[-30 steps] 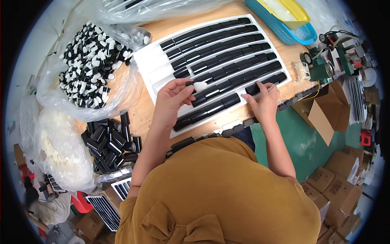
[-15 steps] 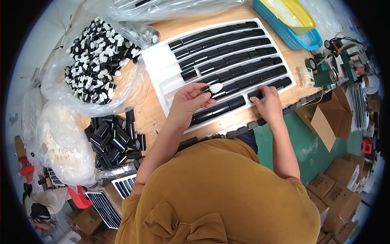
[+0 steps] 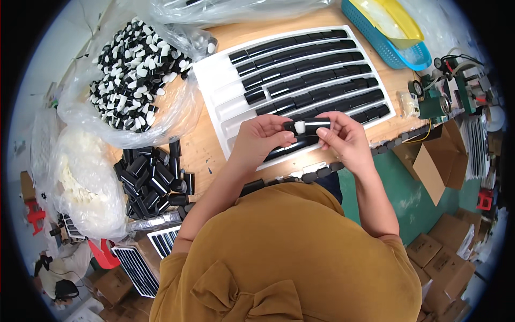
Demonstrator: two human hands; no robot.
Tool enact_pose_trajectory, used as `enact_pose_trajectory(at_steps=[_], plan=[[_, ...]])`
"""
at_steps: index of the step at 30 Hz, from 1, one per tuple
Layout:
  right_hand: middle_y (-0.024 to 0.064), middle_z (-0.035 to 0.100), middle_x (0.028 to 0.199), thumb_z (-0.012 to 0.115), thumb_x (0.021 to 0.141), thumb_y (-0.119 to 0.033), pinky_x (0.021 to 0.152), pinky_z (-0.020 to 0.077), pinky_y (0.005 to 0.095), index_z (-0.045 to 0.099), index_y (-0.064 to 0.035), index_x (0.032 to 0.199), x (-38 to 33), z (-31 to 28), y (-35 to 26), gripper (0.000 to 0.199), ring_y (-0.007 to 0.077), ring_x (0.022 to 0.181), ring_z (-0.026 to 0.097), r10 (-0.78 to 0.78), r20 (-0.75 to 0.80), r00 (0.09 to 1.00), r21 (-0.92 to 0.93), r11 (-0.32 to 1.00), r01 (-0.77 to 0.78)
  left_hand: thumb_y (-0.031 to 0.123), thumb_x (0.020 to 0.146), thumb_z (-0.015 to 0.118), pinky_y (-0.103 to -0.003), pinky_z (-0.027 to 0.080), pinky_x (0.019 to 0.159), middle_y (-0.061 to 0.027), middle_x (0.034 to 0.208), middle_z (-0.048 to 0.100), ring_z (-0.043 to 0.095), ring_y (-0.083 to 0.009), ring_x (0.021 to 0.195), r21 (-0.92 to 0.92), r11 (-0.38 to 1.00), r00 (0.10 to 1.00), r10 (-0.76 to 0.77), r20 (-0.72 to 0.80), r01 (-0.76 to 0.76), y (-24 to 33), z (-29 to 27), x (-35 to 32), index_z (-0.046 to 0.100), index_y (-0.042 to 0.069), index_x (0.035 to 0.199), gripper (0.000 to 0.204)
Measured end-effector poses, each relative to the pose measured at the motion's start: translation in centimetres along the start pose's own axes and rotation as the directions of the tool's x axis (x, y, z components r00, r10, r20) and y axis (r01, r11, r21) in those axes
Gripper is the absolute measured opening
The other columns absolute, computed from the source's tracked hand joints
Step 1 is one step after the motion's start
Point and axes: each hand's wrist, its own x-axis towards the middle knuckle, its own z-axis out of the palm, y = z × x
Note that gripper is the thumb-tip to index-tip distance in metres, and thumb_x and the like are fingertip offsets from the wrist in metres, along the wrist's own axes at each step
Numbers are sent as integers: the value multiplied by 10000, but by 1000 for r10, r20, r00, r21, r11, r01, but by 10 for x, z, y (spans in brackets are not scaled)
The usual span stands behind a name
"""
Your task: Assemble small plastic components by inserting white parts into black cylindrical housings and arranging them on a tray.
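My left hand (image 3: 256, 142) is closed on a small black base with a white rounded tip (image 3: 299, 127). Between the thumb and fingers of my right hand (image 3: 350, 142) is a glossy black cap (image 3: 315, 125), held sideways. The white tip points into the cap's left end; part of the white still shows between the two black parts. Both hands are over the near side of a white moulded tray (image 3: 214, 80). Rows of glossy black pieces (image 3: 300, 64) lie in its long grooves, whose left ends hold none in several rows.
On the left, a clear plastic bag holds a heap of black-and-white tips (image 3: 129, 75). Nearer lie loose black caps (image 3: 153, 180) and a bag of whitish pieces (image 3: 80, 182). A blue basket (image 3: 383, 40) and small machine (image 3: 434, 102) stand right. Small dark pieces line the table's front edge (image 3: 316, 174).
My right hand has lifted a black cap from the tray's near row and brought it left to the white tip. My left hand has moved slightly right and down with its piece.
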Motion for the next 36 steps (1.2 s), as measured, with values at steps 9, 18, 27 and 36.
enact_pose_trajectory(at_steps=[9, 18, 27, 36], plan=[[-8, 583, 746, 645, 873, -18, 612, 456, 194, 596, 19, 1108, 4, 17, -4, 243, 52, 654, 549, 2, 101, 995, -24, 1000, 0, -21, 822, 685, -256, 563, 739, -127, 924, 687, 677, -154, 816, 83, 996, 1000, 12, 23, -13, 8, -3, -7, 625, -60, 1079, 267], [19, 604, 775, 610, 880, -8, 594, 437, 199, 588, 4, 1109, 1, 25, -5, 231, 68, 639, 549, -24, 126, 992, -72, 997, 33, -36, 831, 670, -258, 555, 742, -135, 930, 689, 673, -147, 794, 42, 998, 994, 40, 102, -44, 13, -8, -15, 626, -66, 1083, 257], [66, 631, 788, 565, 915, -24, 626, 484, 227, 496, 0, 1125, -3, 56, -2, 223, 101, 653, 596, 136, 323, 937, 2, 990, -144, 425, 1014, 388, -372, 392, 1009, -111, 1268, 562, 487, -196, 1213, 295, 934, 969, 236, -77, -204, 22, -19, -20, 543, 40, 1261, 483], [37, 646, 789, 616, 908, -91, 569, 445, 195, 552, 15, 1154, -17, 75, -5, 276, 59, 625, 565, 131, 534, 836, -151, 987, -58, 575, 995, 161, -416, 275, 1093, -111, 1361, 426, 352, -215, 1318, 102, 973, 978, 209, 13, -209, 17, -3, -27, 411, 56, 1321, 662]])
